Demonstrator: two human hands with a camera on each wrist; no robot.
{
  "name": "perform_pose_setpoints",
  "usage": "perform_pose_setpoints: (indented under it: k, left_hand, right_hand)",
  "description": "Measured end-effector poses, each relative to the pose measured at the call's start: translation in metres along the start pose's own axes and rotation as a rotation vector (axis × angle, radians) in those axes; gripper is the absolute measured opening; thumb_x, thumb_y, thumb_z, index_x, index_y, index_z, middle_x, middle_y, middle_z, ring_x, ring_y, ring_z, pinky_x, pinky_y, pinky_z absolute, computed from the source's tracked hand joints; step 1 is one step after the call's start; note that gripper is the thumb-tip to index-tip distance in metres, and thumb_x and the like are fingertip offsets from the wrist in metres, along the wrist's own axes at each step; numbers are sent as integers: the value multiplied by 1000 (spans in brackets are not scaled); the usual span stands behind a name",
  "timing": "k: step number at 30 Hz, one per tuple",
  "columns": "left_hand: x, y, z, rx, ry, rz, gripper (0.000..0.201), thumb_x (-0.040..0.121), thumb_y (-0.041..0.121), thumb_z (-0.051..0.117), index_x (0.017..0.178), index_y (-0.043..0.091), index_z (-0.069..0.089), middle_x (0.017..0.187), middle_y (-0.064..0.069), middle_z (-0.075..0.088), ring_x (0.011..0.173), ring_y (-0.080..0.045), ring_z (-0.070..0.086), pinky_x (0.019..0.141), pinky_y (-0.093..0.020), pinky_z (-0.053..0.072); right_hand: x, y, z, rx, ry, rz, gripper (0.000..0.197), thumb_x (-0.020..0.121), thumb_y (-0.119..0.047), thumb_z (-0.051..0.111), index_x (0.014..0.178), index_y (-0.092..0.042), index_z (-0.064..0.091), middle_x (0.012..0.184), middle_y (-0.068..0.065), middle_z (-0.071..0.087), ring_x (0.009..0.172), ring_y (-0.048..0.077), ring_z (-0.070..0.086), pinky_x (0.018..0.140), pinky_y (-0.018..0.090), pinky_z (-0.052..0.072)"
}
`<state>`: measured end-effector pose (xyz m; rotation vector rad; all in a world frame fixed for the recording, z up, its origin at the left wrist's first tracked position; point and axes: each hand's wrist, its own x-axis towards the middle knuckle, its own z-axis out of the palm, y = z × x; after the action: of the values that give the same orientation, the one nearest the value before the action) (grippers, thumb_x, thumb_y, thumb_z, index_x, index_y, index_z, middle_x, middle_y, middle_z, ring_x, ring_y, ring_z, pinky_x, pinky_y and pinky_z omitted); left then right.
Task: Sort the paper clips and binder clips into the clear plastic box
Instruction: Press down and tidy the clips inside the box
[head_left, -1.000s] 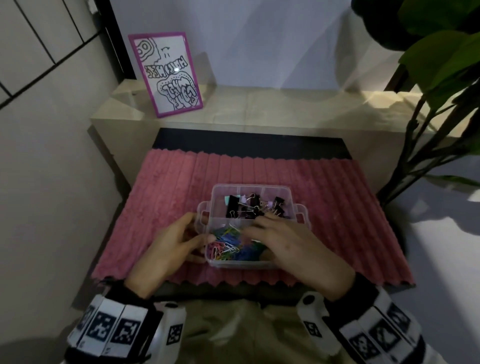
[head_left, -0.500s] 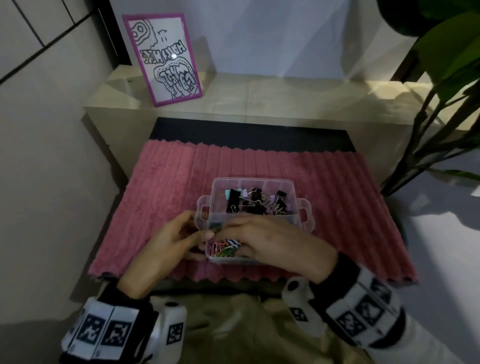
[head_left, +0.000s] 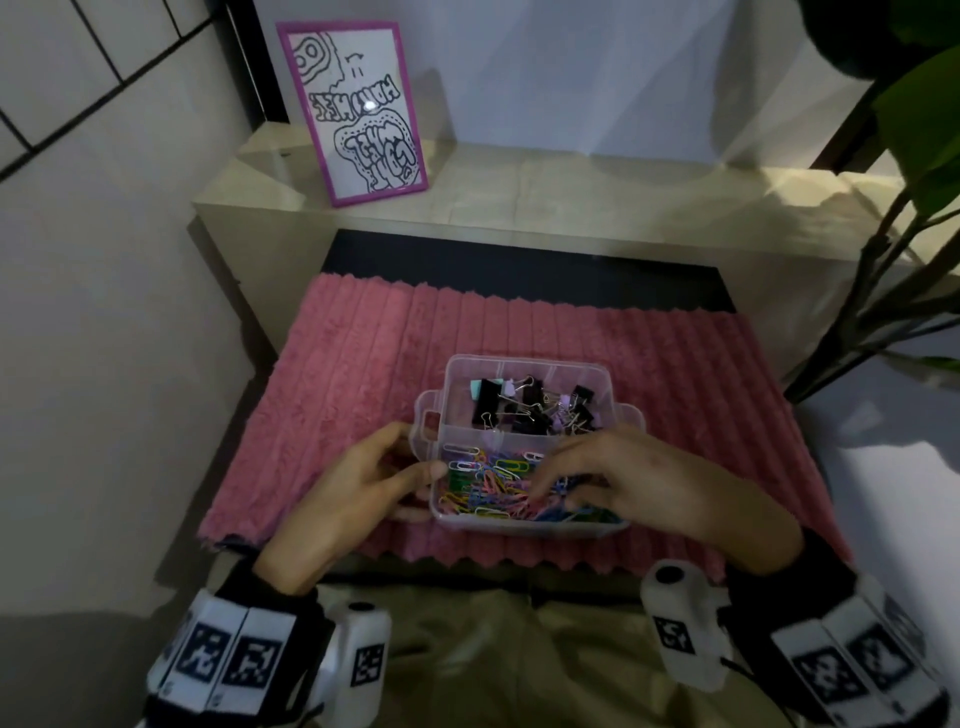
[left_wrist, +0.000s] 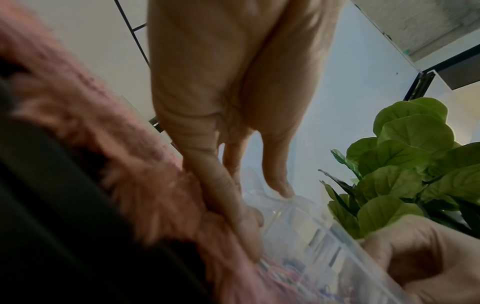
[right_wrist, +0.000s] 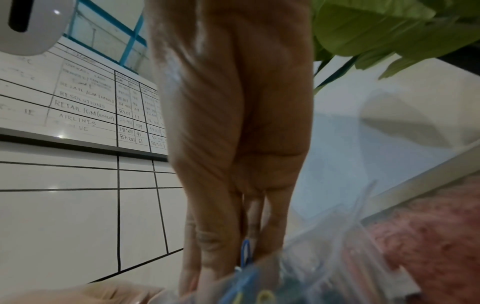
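The clear plastic box (head_left: 524, 359) sits on a pink ribbed mat. Its far compartment holds black and pastel binder clips (head_left: 530, 408). The near compartment is full of coloured paper clips (head_left: 488, 486). My left hand (head_left: 405, 467) holds the box's left side, thumb on the rim and fingers by the side handle; the left wrist view shows the thumb (left_wrist: 281, 189) on the box (left_wrist: 311, 230). My right hand (head_left: 566, 480) rests in the near compartment, fingertips on the paper clips. In the right wrist view a blue paper clip (right_wrist: 245, 253) stands up between its straight fingers (right_wrist: 207, 236).
The pink mat (head_left: 363, 374) lies on a dark table. A beige ledge behind it carries a purple-framed drawing (head_left: 353, 109). A leafy plant (head_left: 914, 218) stands at the right. A tiled wall (head_left: 104, 208) closes the left side.
My right hand has drawn back to the right inside the near compartment, uncovering more paper clips. My left hand has kept its hold on the box's left side.
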<state>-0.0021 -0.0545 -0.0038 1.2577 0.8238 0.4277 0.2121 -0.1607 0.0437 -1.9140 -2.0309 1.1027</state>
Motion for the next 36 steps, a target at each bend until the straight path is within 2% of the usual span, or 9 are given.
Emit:
perform_pose_setpoints:
  k: [5, 11, 15, 19, 24, 28, 31, 34, 36]
  left_hand:
    - [-2, 3, 0, 44, -12, 4, 20, 81, 7, 64, 94, 21, 59, 97, -4, 64, 77, -10, 67, 62, -31, 59]
    - [-10, 5, 4, 74, 28, 83, 38, 78, 13, 65, 102, 41, 60, 103, -2, 68, 92, -14, 68, 65, -34, 59]
    - [-10, 5, 3, 128, 75, 38, 35, 76, 13, 66, 96, 41, 62, 98, 4, 70, 91, -14, 68, 66, -34, 59]
    - [-7, 23, 6, 736, 231, 186, 50, 75, 22, 70, 115, 39, 45, 105, 24, 49, 87, 1, 53, 80, -16, 42]
    - [10, 49, 11, 823, 115, 56, 48, 80, 8, 64, 121, 27, 50, 95, 27, 53, 79, 11, 55, 67, 6, 34]
    - [4, 59, 16, 761, 64, -53, 52, 85, 13, 59, 130, 30, 38, 101, 26, 55, 81, 13, 55, 69, -1, 38]
    - [-1, 63, 18, 724, 1, -112, 58, 90, 20, 51, 136, 37, 21, 123, 20, 44, 104, 4, 49, 88, -10, 37]
    - [-3, 65, 17, 703, -80, -185, 68, 91, 24, 49, 138, 42, 4, 134, 25, 29, 120, 6, 38, 99, -6, 28]
    - [-4, 65, 14, 711, -110, -218, 75, 91, 22, 50, 139, 41, -5, 137, 23, 24, 124, 6, 33, 95, 6, 19]
  right_hand:
    - [0, -8, -3, -68, 130, -22, 49, 85, 11, 45, 120, -20, 61, 120, 1, 64, 101, 21, 63, 88, 37, 49]
    - [11, -45, 35, -414, 52, -34, 51, 89, -2, 38, 139, -9, 32, 143, 8, 33, 131, 24, 27, 110, 37, 28]
    - [6, -44, 29, -389, 58, 26, 57, 86, 1, 42, 140, -11, 30, 143, 6, 31, 132, 25, 28, 107, 42, 34]
    - [6, -35, 28, -388, 133, 146, 55, 74, -7, 26, 116, -15, 60, 118, 7, 58, 110, 23, 58, 74, 35, 56]
    - [-5, -47, 10, -198, -153, 114, 58, 90, -2, 41, 143, -19, 26, 152, 1, 16, 139, 21, 19, 101, 42, 43]
    - [-25, -39, -8, -264, 70, 343, 73, 45, -42, 87, 111, -22, 61, 114, -4, 60, 101, 9, 61, 64, 12, 53]
    - [-18, -35, 6, -275, -42, 407, 60, 77, -18, 69, 130, -8, 45, 134, 9, 43, 127, 24, 43, 81, 29, 54]
    - [-10, -43, 20, -249, -38, 411, 58, 30, -23, 93, 83, -13, 72, 87, 5, 66, 80, 21, 68, 44, 24, 54]
    - [-5, -41, 35, -199, 30, 373, 58, 17, -26, 92, 72, -20, 72, 75, -3, 66, 71, 14, 65, 41, 20, 52]
